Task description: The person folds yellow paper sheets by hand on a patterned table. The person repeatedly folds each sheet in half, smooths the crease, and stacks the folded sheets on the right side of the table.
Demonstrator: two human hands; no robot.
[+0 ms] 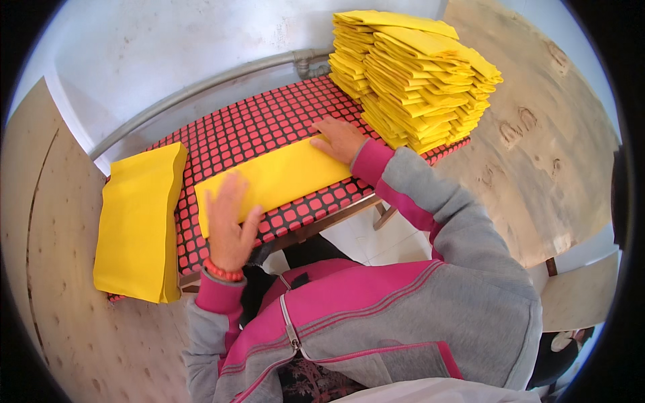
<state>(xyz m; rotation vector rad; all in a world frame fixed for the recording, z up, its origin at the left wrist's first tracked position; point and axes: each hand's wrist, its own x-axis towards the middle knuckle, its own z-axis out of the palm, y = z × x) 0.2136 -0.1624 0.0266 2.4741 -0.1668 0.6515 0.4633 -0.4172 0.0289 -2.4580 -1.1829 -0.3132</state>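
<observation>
A long folded piece of yellow cloth (285,173) lies flat on a table covered with a red-and-black patterned cloth (228,127). My left hand (230,225), with a red bead bracelet at the wrist, is over its left end, fingers spread and slightly blurred; whether it touches cannot be made out. At the other end my right hand (340,140) rests with its fingers stretched out flat over the fold. Neither hand grips anything. To the left, a neat stack of flat yellow pieces (138,225) sits at the table's end.
Behind my right hand rises a tall pile of folded yellow cloth pieces (420,80). A pipe (201,94) runs along the white wall at the back. Wooden boards flank the table, one at the left (60,248) and one at the right (537,154).
</observation>
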